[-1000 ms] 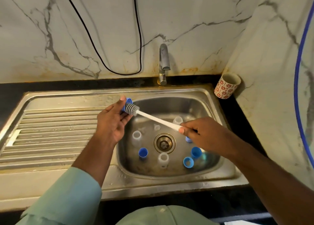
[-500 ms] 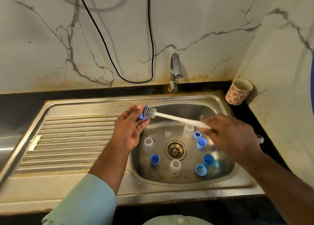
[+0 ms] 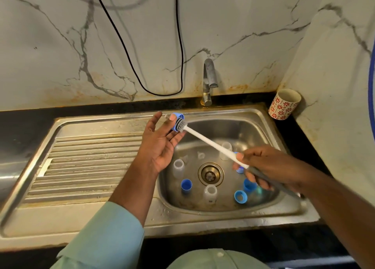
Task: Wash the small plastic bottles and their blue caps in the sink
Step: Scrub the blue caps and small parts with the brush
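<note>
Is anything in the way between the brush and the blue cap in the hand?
No. The brush head is already pushed into the blue cap, which the left hand pinches. The right hand grips the brush handle above the sink.

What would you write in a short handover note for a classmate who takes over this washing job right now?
Left hand: pinches a blue cap above the basin's edge.
Right hand: grips the bottle brush, its bristles in that cap.
Sink: three clear bottles, upright, such as one; loose blue caps such as one round the drain.
Tap: no water visible.
Done: cannot tell which pieces are clean.
Left: finish this cap, then the rest.
</note>
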The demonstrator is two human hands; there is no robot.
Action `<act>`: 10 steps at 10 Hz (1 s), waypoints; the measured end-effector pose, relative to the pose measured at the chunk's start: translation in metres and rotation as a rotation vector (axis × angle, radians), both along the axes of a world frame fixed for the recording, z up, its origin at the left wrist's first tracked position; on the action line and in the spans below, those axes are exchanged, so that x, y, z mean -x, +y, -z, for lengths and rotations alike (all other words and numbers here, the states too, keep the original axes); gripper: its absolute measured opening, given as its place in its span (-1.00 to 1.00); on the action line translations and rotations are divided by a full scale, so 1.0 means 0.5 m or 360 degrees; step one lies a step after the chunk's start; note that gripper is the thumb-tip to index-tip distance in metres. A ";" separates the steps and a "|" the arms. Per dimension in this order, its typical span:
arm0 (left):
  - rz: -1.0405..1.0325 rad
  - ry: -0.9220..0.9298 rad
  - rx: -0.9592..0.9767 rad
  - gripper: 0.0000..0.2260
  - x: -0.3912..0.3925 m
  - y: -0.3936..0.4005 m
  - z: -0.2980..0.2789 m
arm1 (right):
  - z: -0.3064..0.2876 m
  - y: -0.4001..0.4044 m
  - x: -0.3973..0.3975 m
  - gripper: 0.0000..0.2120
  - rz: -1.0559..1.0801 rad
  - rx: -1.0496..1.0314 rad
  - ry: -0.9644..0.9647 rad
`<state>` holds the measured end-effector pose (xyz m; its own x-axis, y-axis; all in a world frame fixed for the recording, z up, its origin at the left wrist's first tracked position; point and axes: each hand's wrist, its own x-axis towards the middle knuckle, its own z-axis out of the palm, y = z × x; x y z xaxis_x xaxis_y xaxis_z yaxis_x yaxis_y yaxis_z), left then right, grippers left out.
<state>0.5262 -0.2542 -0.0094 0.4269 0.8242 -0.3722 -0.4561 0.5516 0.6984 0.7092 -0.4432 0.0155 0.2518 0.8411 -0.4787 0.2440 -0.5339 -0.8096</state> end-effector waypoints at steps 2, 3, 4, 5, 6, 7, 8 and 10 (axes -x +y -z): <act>-0.0022 0.0024 0.0053 -0.34 -0.007 -0.009 0.001 | 0.011 0.025 -0.028 -0.80 0.0156 -0.0586 -0.1633; -0.0027 0.0001 0.0011 -0.40 -0.008 0.004 -0.006 | 0.002 0.035 -0.011 -0.73 0.0039 -0.0108 -0.0283; -0.0031 0.0048 0.0005 -0.43 -0.003 0.007 -0.003 | 0.029 0.042 -0.014 -0.75 -0.0164 -0.0251 -0.1041; -0.0036 0.0135 -0.0016 -0.44 0.003 0.001 0.007 | 0.041 0.048 -0.019 -0.82 0.0053 -0.0724 -0.2081; -0.0079 0.0093 -0.0015 -0.43 0.006 0.006 0.004 | 0.021 0.060 -0.012 -0.74 0.0031 -0.0438 -0.1056; -0.0083 0.0070 -0.0023 -0.42 0.012 0.016 0.001 | 0.027 0.063 -0.007 -0.75 -0.0155 -0.0184 -0.0809; -0.0104 0.0095 0.0002 -0.44 0.015 0.012 0.008 | 0.029 0.059 -0.024 -0.85 -0.0182 -0.0597 -0.1920; -0.0272 0.0134 0.0047 -0.60 0.024 0.021 0.015 | 0.003 0.059 -0.015 -0.70 -0.0441 -0.0179 -0.1435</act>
<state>0.5144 -0.2436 -0.0170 0.2478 0.8701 -0.4260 -0.4856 0.4921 0.7226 0.7167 -0.4136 0.0141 0.2718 0.9556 -0.1139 0.9084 -0.2938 -0.2973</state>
